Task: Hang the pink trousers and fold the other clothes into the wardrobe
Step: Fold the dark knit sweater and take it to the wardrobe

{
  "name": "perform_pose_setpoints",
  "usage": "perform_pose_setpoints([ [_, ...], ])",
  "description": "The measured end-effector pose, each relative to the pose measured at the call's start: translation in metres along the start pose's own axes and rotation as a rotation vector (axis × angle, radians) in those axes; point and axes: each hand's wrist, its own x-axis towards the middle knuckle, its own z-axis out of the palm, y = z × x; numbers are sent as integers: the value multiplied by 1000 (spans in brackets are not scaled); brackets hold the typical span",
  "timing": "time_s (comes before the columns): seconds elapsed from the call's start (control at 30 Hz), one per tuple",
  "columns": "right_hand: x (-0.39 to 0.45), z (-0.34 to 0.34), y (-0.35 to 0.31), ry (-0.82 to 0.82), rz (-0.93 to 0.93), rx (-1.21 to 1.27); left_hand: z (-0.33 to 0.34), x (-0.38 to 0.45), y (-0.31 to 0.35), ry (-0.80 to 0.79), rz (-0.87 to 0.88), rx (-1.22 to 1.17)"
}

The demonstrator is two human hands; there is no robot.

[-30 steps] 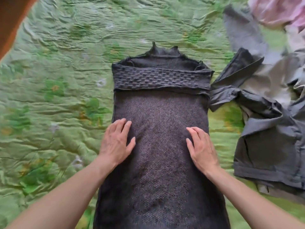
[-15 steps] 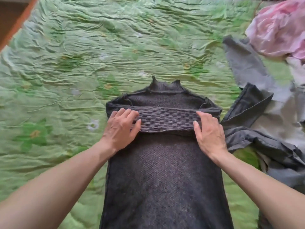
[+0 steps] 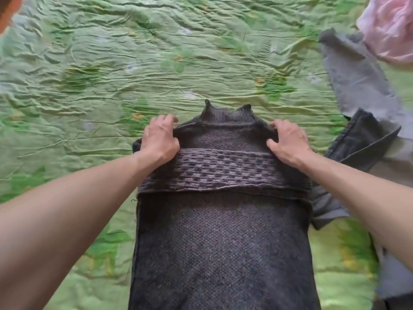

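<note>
A dark grey knitted sweater (image 3: 221,242) lies lengthwise on the green bedspread (image 3: 111,74), its sides folded in and a patterned band across it. My left hand (image 3: 159,139) grips the sweater's far left shoulder corner with curled fingers. My right hand (image 3: 287,142) grips the far right shoulder corner the same way. The collar sticks out between the two hands. The pink trousers (image 3: 388,30) lie crumpled at the top right corner.
Grey garments (image 3: 362,90) lie spread along the right side, one dark piece (image 3: 357,142) touching the sweater's right edge. A strip of orange-brown surface (image 3: 9,7) shows at the top left corner.
Both hands slid away from me along the sweater, from its middle past the patterned band to the shoulder corners, and their fingers curled onto the fabric.
</note>
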Motion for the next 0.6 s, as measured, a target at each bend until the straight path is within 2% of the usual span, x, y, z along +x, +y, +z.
perform_pose_setpoints([
  [0.13, -26, -4, 4, 237, -175, 86, -6, -8, -7, 99, 193, 2],
  [0.23, -53, -7, 19, 383, -408, -81, -13, -26, -23, 177, 436, 129],
  [0.3, -66, -4, 38, 384, -529, -204, -15, -39, -37, 224, 558, 253],
  [0.4, -81, 8, 62, 256, -609, -320, -11, -57, -56, 182, 729, 403],
  [0.47, -89, 14, 70, 202, -651, -355, -8, -64, -60, 105, 759, 450],
  [0.6, -96, 14, 58, 256, -620, -221, -9, -68, -44, 69, 607, 367],
])
